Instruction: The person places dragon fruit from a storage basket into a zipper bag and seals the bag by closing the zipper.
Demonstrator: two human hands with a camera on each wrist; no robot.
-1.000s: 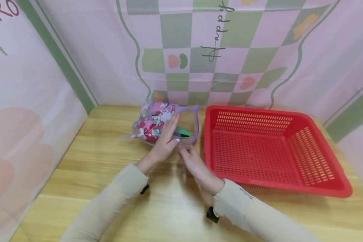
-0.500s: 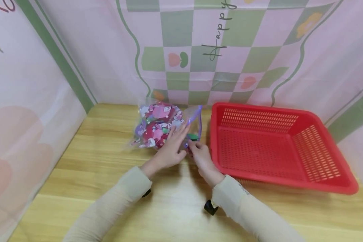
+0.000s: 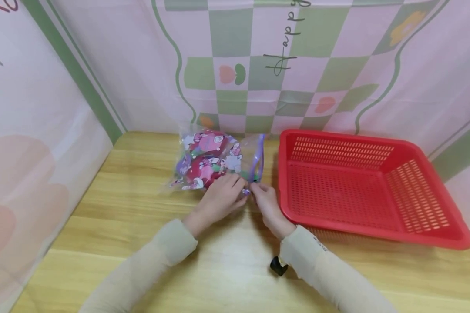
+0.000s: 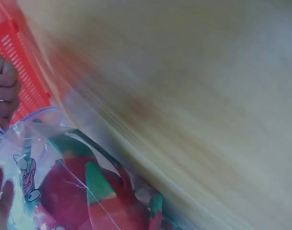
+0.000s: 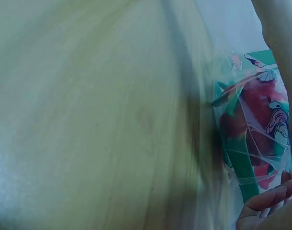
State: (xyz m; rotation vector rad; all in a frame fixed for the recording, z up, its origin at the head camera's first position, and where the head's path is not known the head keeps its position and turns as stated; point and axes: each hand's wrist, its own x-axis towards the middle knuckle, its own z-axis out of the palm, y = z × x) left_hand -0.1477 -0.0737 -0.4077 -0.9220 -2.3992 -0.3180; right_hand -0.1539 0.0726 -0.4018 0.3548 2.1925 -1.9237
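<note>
A clear zip bag (image 3: 207, 163) with a cartoon print lies at the back of the table, plump with red and green contents (image 4: 72, 191) that show through the film. Its purple zip strip (image 3: 257, 156) runs along the right side. With curled fingers, my left hand (image 3: 219, 195) holds the bag's near edge close to the zip end. My right hand (image 3: 269, 208) pinches the near corner of the zip strip, fingertips close beside the left thumb. In the right wrist view, the fingers (image 5: 268, 201) sit at the bag's mouth.
A red plastic basket (image 3: 376, 236) with slotted walls stands right of the bag, close by the right hand. Behind the wooden table (image 3: 141, 174) hangs a printed cloth (image 3: 235, 34), and another cloth hangs along the left side.
The zip strip's sides have drawn from an open loop into a narrow line. My left hand went from lying flat on the bag to gripping its near edge; the right hand moved slightly right.
</note>
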